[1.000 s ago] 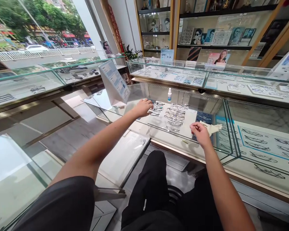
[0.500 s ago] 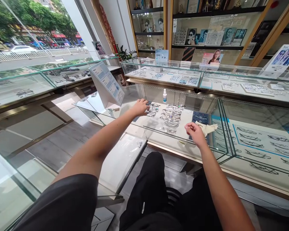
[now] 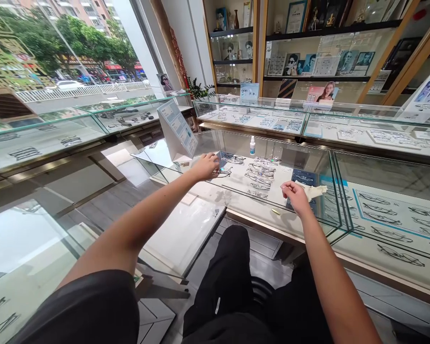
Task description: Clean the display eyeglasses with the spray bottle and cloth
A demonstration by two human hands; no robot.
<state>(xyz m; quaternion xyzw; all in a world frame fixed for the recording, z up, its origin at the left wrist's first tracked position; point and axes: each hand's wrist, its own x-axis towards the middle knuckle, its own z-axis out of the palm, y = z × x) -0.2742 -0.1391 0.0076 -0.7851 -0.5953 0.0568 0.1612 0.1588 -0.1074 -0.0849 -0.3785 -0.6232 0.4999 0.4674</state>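
Observation:
My left hand (image 3: 207, 167) is over the left column of eyeglasses on the glass counter. Its fingers are curled on a pair of eyeglasses (image 3: 224, 172), partly hidden by the hand. Just behind lie other dark-framed glasses (image 3: 235, 158) on a dark blue pad. My right hand (image 3: 295, 197) is closed above the counter's right part, thumb and finger pinched together. A cream cloth (image 3: 314, 192) sticks out from behind its fingers; the grip itself is mostly hidden. Between the hands lies a column of several eyeglasses (image 3: 261, 173).
A white spray bottle (image 3: 252, 145) stands behind the glasses. At the counter's left stands a slanted sign (image 3: 179, 130). A small gold-coloured piece (image 3: 275, 211) shows near the front edge. Another dark blue pad (image 3: 304, 177) holds frames. Glass showcases (image 3: 251, 117) surround the counter.
The view has turned a little to the left. My left hand has drawn slightly towards me with the eyeglasses, apart from the others. My right hand keeps its closed shape beside the cloth.

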